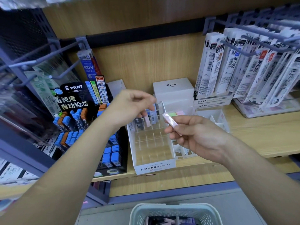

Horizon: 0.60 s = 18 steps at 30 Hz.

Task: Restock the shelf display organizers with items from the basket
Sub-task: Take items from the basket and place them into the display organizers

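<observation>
— With the left hand (133, 108), holding what?
— Pinching a pale pink lead case (147, 121) by its upper end, between thumb and curled fingertips (146, 108). Narrow gap, no wider than the case.
— Where with it?
— Over the back rows of the clear MONO graph MG organizer (154, 168), dipping the case's lower end in among the grey and dark cases (153, 114) standing there. Cannot tell whether seated in a cell or only touching a divider.
— Pose of that arm?
— Reaching in from the lower left, wrist bent, back of the hand up, knuckles toward the white PILOT boxes (173, 90).
— And with the right hand (194, 135)?
— Gripping 1 more lead case, pink and white (170, 121), between thumb and fingers (180, 119), again closed down to the case's thickness. Holding it tilted, free end up and to the left, above the organizer's right side, apart from it.
— Arm there?
— Coming in from the lower right, back of the hand up, just beside the left hand, not touching it.
— Stock?
— Down in the pale green basket (174, 207) at the bottom edge: pink and dark cases, blurred. Left of the organizer, on the same wooden shelf (251, 140), a black PILOT display (73, 96) packed with blue and orange cases.
</observation>
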Available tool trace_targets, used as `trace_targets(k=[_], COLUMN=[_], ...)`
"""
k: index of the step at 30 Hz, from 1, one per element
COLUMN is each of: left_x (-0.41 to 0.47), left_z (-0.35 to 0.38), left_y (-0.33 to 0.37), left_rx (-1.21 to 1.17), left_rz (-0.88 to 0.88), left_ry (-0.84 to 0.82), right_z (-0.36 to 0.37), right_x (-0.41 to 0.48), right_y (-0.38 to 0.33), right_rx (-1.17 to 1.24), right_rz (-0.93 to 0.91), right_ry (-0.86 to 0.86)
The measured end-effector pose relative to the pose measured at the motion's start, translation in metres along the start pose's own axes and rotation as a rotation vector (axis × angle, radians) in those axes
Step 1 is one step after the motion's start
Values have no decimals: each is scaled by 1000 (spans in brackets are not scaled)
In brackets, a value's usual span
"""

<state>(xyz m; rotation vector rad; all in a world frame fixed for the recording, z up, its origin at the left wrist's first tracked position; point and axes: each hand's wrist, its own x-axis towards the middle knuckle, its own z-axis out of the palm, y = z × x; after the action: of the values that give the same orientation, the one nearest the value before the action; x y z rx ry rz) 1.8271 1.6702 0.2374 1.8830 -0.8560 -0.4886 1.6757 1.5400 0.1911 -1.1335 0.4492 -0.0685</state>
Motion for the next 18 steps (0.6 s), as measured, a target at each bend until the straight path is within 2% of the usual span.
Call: trace_targets(k=[3, 5, 7, 9, 12, 14, 16, 18], left_x=[-10, -10, -11, -14, -18, -11, -1, 7], left_z=[12, 13, 10, 8, 6, 0, -6, -5], left_y=[-3, -7, -10, -12, -14, -18, -23, -27], left_rx=[-57, -104, -131, -99, -42, 133, 508, 772], left_rz=[-23, -31, -57, -99, -121, -41, 82, 149], left_ry=[-172, -166, -136, -142, -172, -33, 199, 320], right_z=[5, 9, 11, 12, 16, 18, 17, 15], right_x=[-5, -6, -5, -1, 5, 9, 13, 14], right_y=[-1, 0, -1, -1, -3, -4, -6, -5], right_rx=[31, 24, -5, -40, -109, -157, -167, -185], right_rz=[-12, -29, -77, -146, -225, -268, -288, -292], right_ry=[-40, -21, 75, 188, 246, 277, 328, 363])
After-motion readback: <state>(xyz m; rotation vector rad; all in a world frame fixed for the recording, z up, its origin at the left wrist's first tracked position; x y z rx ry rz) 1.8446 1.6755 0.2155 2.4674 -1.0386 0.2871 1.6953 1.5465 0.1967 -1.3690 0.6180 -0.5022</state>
